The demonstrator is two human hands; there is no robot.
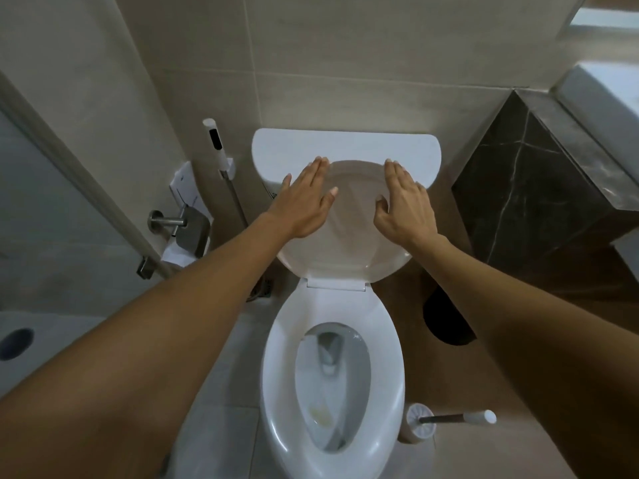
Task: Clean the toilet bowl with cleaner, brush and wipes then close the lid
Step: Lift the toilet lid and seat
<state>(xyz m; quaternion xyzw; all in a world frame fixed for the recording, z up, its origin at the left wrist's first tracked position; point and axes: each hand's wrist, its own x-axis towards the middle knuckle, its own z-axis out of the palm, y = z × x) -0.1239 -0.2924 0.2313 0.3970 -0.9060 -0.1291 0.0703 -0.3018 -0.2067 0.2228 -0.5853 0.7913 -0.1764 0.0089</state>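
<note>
At the far left a toilet-paper holder (186,233) is fixed to the wall, and just right of it a bidet sprayer (217,141) hangs in its clip beside the tank (345,145), leaving only a narrow strip of floor between wall and toilet. The left hand (304,205) lies flat with fingers spread on the left edge of the raised lid (349,236); its grip is open, palm pressed against the rim and not curled around it. The lid stands upright against the tank, hinged above the seat (276,382), which is down over the open bowl (332,385). The right hand (404,209) rests on the lid's right edge, fingers extended and thumb bent inward, its grip likewise open. Further right, a dark marble cabinet (529,188) closes in that side. The toilet brush (449,418) sits in its holder on the floor just beside the bowl's right flank, handle pointing right across open tile.
</note>
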